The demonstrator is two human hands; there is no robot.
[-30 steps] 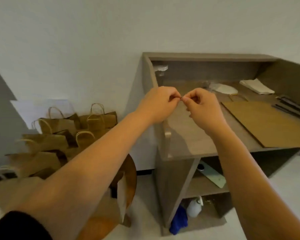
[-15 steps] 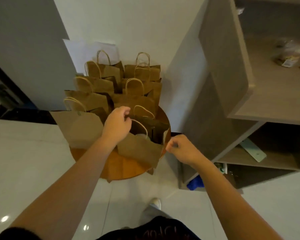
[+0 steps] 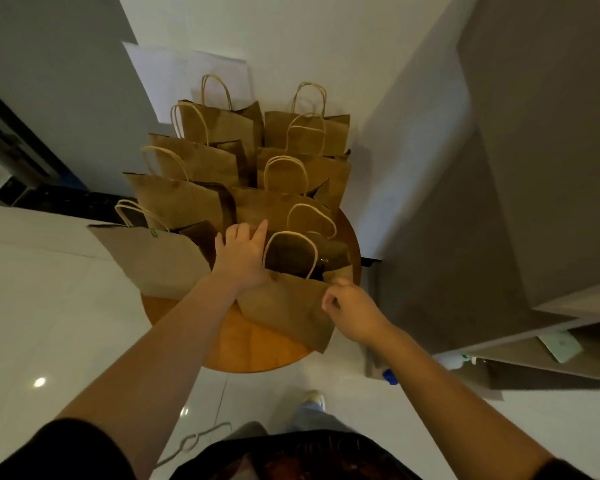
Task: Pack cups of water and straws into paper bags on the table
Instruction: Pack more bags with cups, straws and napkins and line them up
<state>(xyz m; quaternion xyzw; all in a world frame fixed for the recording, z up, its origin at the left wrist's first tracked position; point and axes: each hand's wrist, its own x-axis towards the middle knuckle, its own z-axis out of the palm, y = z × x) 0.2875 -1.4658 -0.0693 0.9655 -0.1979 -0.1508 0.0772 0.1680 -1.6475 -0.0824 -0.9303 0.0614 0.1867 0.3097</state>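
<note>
1. Head view: our left hand [image 3: 241, 258] lies with fingers nearly straight on the far left rim of the nearest bag [image 3: 288, 310], holding its mouth apart.
2. Our right hand [image 3: 349, 311] has its fingers curled at the bag's near right corner; we cannot tell whether it pinches paper or a straw.
3. The bag stands on the round table [image 3: 257, 351], just below both hands, with more bags [image 3: 219, 161] beyond our left fingers.
4. No cup is visible inside the dark opening.
5. To do this well, we judge we should keep the mouth spread and the bag upright while lowering anything in.
6. We can read no writing; a small green mark on the bag left of our grip is illegible.
</note>
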